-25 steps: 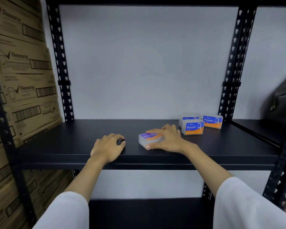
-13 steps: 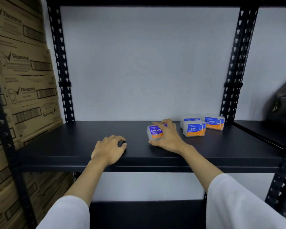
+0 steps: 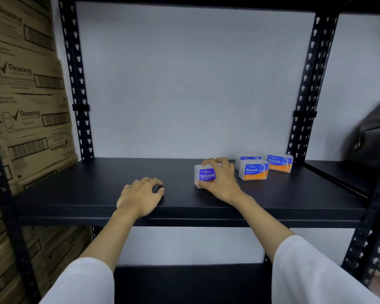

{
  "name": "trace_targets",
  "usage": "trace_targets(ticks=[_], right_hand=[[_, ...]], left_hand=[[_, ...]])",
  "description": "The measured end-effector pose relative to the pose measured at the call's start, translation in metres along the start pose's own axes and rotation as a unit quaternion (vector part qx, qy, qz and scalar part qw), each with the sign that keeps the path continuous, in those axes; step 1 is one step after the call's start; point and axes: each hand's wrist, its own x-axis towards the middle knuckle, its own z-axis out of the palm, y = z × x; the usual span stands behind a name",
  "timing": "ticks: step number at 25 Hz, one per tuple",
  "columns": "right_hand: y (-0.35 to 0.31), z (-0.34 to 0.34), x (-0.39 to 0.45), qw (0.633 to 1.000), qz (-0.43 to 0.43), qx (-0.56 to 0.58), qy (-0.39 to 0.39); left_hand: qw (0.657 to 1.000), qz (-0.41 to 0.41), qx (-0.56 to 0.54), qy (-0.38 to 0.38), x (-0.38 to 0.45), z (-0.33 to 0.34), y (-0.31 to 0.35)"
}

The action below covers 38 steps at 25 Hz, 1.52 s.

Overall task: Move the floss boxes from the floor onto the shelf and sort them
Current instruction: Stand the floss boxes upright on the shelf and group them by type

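Smooth box (image 3: 206, 175) now upright in R hand (image 3: 221, 183), mid-shelf (image 3: 97, 194).

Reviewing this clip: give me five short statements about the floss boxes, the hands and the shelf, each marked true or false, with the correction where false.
1. The right hand grips the Smooth box. True.
2. The Smooth box lies flat, label up. False: it stands on edge, label facing the camera.
3. Three boxes sit grouped near the rear right post of the shelf. True.
4. The left hand holds a floss box. False: it rests on the shelf with fingers curled, no box in it.
5. Cardboard cartons are stacked right of the shelf. False: they stand on its left.
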Motion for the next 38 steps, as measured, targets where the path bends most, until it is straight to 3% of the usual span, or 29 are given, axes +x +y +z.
trace_targets(ticks=[15,20,26,31,34,38], right_hand=[[0.008,0.040,0.074,0.989,0.035,-0.144,0.012],[0.003,0.027,0.047,0.991,0.045,-0.113,0.053],[-0.011,-0.006,-0.015,0.995,0.070,-0.051,-0.051],[-0.037,-0.048,-0.069,0.994,0.075,-0.011,-0.083],[-0.054,-0.069,-0.107,0.992,0.068,-0.027,-0.102],[-0.061,-0.083,-0.163,0.968,0.103,-0.071,-0.218]], left_hand=[[1.000,-0.003,-0.002,0.021,0.004,0.004,-0.002],[1.000,-0.004,-0.005,-0.004,0.002,0.001,-0.001],[0.998,0.002,-0.051,0.041,-0.025,-0.015,0.010],[0.995,0.050,-0.050,0.073,-0.075,-0.036,0.035],[0.996,0.043,-0.069,0.024,-0.106,-0.042,0.046],[0.988,0.027,-0.079,-0.133,-0.147,-0.023,0.049]])
